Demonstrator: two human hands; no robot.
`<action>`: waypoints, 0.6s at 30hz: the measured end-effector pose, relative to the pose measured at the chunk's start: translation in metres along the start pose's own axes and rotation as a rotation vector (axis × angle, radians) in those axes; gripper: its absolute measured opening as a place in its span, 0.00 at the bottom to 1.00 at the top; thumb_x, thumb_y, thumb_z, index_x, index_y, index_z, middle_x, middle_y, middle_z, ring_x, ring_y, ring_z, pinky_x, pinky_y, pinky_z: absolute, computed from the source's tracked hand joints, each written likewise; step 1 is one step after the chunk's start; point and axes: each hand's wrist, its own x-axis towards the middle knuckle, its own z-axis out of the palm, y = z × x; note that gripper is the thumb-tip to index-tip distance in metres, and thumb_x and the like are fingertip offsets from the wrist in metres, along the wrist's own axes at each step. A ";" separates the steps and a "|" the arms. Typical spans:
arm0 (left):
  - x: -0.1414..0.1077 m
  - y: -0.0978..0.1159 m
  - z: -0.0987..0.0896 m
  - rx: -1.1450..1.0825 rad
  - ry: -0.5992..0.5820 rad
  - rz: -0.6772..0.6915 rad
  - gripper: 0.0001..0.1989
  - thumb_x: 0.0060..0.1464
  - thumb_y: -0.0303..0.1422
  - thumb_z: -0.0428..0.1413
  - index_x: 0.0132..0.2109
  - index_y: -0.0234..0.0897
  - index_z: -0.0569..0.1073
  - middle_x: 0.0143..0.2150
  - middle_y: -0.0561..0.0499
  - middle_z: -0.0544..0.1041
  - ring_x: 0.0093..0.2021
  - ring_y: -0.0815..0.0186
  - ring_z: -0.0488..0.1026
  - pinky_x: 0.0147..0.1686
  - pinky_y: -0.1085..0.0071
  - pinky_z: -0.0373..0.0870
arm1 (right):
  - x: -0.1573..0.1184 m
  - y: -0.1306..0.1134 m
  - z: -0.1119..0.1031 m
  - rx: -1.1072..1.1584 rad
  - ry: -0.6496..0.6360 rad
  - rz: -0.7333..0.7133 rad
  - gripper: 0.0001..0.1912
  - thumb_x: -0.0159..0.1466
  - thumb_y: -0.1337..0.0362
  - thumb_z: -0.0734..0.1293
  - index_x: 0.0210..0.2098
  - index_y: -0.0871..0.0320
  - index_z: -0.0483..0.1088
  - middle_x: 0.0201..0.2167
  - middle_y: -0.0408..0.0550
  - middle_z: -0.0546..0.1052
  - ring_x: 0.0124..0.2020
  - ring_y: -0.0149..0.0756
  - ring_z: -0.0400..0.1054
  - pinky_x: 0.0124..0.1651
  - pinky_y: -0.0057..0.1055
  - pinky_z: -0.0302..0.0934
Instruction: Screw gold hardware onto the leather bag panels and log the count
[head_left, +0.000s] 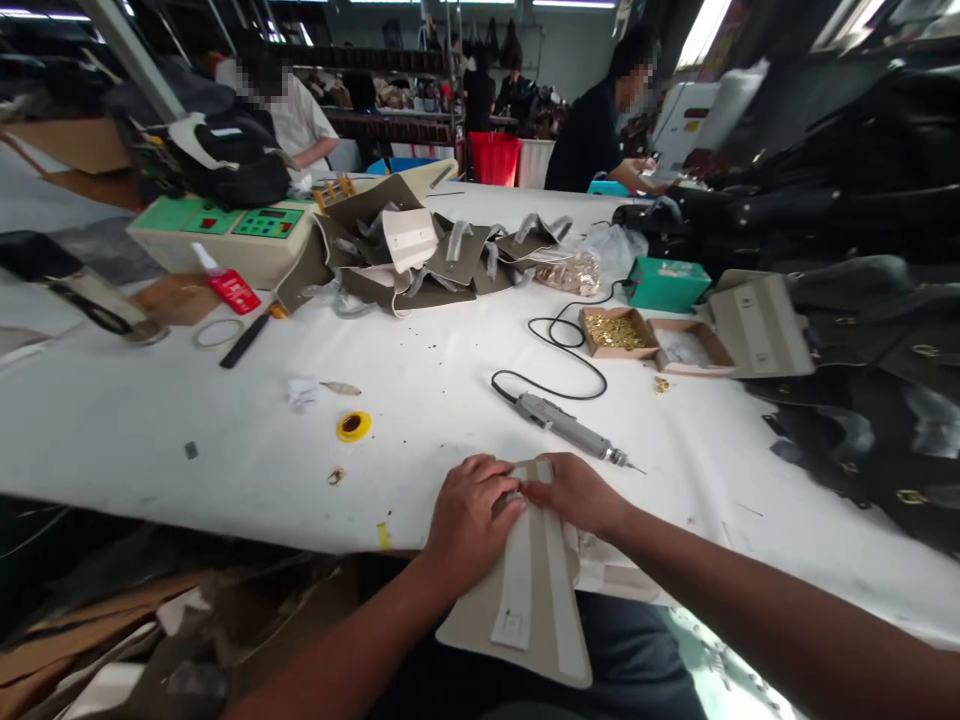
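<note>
My left hand [469, 515] and my right hand [576, 492] meet at the far end of a beige bag panel [478, 618] with pale strips along it. The fingers of both are closed on the panel, thumbs near each other. It slopes over the table's front edge toward my lap, a small square fitting on its near end. Whatever small part may lie under my fingertips is hidden. Just beyond my right hand lies a grey electric screwdriver [566, 425], its bit pointing right. A small gold metal clasp [336, 477] rests on the table to the left.
A box of gold fittings [616, 332] stands beside a second small box [690, 346] and a green power unit [667, 284]. Panels [450, 262] are piled at the back. A red glue bottle [231, 288] lies left; dark bags [862, 400] crowd the right. Two people sit across.
</note>
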 end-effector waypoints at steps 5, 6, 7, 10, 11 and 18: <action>0.005 -0.004 0.001 0.005 0.010 -0.010 0.07 0.54 0.28 0.64 0.41 0.42 0.81 0.51 0.48 0.82 0.56 0.51 0.74 0.56 0.50 0.71 | -0.005 -0.009 -0.002 0.044 -0.026 0.053 0.07 0.60 0.61 0.71 0.31 0.58 0.75 0.21 0.40 0.75 0.20 0.31 0.67 0.22 0.25 0.55; 0.006 -0.004 0.001 0.010 0.002 -0.011 0.07 0.54 0.28 0.64 0.41 0.42 0.81 0.51 0.48 0.82 0.56 0.51 0.74 0.55 0.50 0.71 | -0.008 -0.010 -0.004 0.059 -0.026 0.060 0.07 0.61 0.60 0.71 0.33 0.59 0.75 0.20 0.40 0.74 0.18 0.31 0.66 0.21 0.25 0.54; 0.007 -0.005 0.001 0.014 -0.005 -0.013 0.07 0.54 0.28 0.64 0.41 0.43 0.81 0.50 0.49 0.82 0.56 0.51 0.74 0.55 0.50 0.71 | -0.012 -0.009 -0.008 0.069 -0.007 0.056 0.08 0.62 0.60 0.70 0.36 0.59 0.76 0.19 0.40 0.74 0.18 0.31 0.67 0.21 0.25 0.55; 0.009 -0.008 0.002 0.025 -0.014 -0.015 0.07 0.53 0.28 0.64 0.41 0.43 0.81 0.50 0.49 0.82 0.56 0.50 0.74 0.54 0.50 0.71 | -0.019 0.006 -0.037 0.054 0.162 -0.002 0.13 0.65 0.58 0.69 0.43 0.59 0.77 0.22 0.42 0.78 0.22 0.33 0.72 0.25 0.25 0.61; 0.009 -0.011 0.003 0.028 -0.015 -0.013 0.07 0.53 0.29 0.65 0.41 0.43 0.81 0.50 0.49 0.82 0.56 0.50 0.74 0.55 0.50 0.71 | -0.019 0.016 -0.053 0.037 0.232 -0.007 0.14 0.65 0.56 0.69 0.44 0.58 0.78 0.24 0.43 0.79 0.24 0.34 0.74 0.27 0.26 0.63; 0.007 -0.026 0.010 0.065 0.021 0.040 0.07 0.54 0.33 0.65 0.42 0.47 0.80 0.51 0.53 0.82 0.56 0.52 0.74 0.54 0.52 0.71 | 0.009 0.109 -0.196 -0.193 0.747 0.147 0.18 0.65 0.53 0.67 0.48 0.57 0.78 0.33 0.47 0.82 0.29 0.37 0.77 0.29 0.28 0.64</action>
